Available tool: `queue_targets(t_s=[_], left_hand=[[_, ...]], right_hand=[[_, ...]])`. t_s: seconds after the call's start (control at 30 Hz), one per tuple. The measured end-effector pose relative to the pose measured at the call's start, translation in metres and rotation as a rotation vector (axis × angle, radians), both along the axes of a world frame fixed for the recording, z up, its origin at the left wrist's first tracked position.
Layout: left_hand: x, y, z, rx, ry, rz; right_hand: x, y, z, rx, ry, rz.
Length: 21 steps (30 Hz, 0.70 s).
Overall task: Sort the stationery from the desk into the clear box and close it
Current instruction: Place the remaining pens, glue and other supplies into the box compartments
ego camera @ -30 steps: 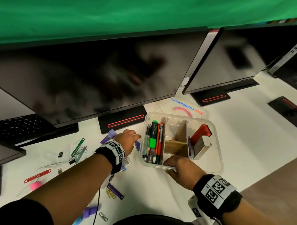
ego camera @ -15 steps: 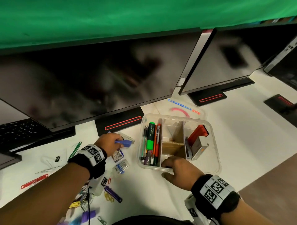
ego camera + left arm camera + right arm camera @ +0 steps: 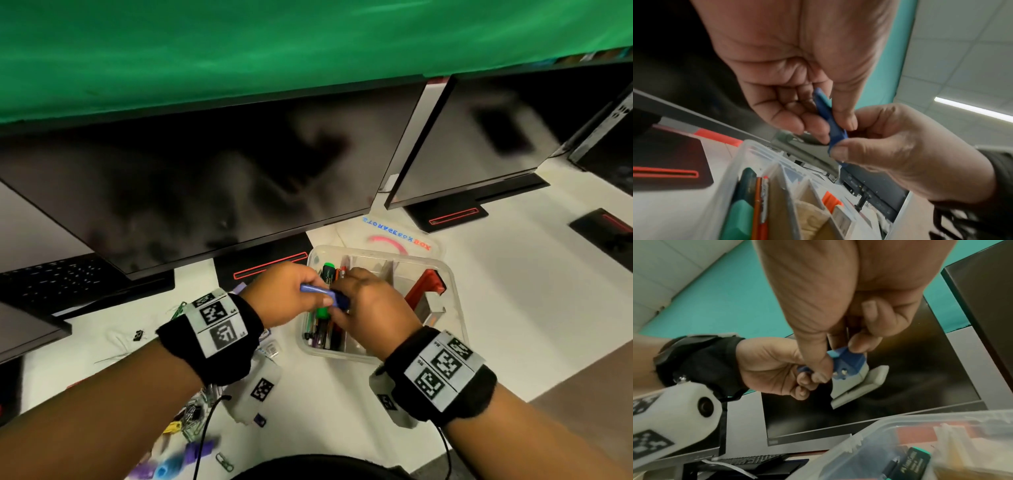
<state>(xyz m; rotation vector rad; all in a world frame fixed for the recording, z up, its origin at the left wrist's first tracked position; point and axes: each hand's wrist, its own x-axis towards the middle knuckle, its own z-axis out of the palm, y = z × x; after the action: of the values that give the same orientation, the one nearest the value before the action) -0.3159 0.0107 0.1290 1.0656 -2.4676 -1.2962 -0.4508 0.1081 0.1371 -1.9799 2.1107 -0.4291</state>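
A small blue and white stapler (image 3: pixel 325 297) hangs above the pen compartment of the clear box (image 3: pixel 457 322), held from both sides. My left hand (image 3: pixel 284 298) pinches its left end between thumb and fingers. My right hand (image 3: pixel 366 305) pinches the right end. In the left wrist view the stapler (image 3: pixel 826 113) sits between the left hand's fingers (image 3: pixel 813 125) and the right hand's thumb (image 3: pixel 840 151). The right wrist view shows the stapler's blue body (image 3: pixel 849 363) and its white base. The box holds pens, a green highlighter (image 3: pixel 328 274) and a red item (image 3: pixel 424 287) on the right.
The box lid (image 3: pixel 394 236) lies behind the box, under the monitors (image 3: pixel 205 178). Loose clips (image 3: pixel 191 418), small staple boxes (image 3: pixel 270 349) and purple items (image 3: pixel 198 448) litter the desk to the left. A keyboard (image 3: pixel 61 281) sits far left. The desk edge (image 3: pixel 548 394) runs at the right.
My left hand lifted the blue stapler from the desk left of the box and carried it over the box. My right hand left the box's near rim and took hold of the stapler.
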Motion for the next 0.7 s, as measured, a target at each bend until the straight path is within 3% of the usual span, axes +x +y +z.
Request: queue_targets(t_s=[0.1, 0.17, 0.27, 0.33, 0.47, 0.7], left_hand=[[-0.009, 0.002, -0.002, 0.130, 0.099, 0.049], [-0.010, -0.003, -0.010, 0.080, 0.103, 0.106], [-0.005, -0.012, -0.026, -0.107, -0.084, 0.150], [-0.002, -0.017, -0.038, -0.094, -0.216, 0.142], [0.000, -0.019, -0.051, 0.041, -0.270, 0.148], [-0.001, -0.016, -0.047, 0.056, -0.272, 0.137]], right_hand=[[-0.010, 0.007, -0.002, 0.049, -0.013, -0.082], [-0.027, 0.010, -0.002, 0.078, -0.089, -0.263], [-0.063, 0.013, -0.002, 0.089, -0.233, -0.585], [-0.084, 0.010, -0.005, 0.135, -0.183, -0.688], [-0.098, 0.000, -0.021, 0.310, -0.101, -0.749], [-0.085, -0.034, -0.024, 0.585, 0.023, -0.613]])
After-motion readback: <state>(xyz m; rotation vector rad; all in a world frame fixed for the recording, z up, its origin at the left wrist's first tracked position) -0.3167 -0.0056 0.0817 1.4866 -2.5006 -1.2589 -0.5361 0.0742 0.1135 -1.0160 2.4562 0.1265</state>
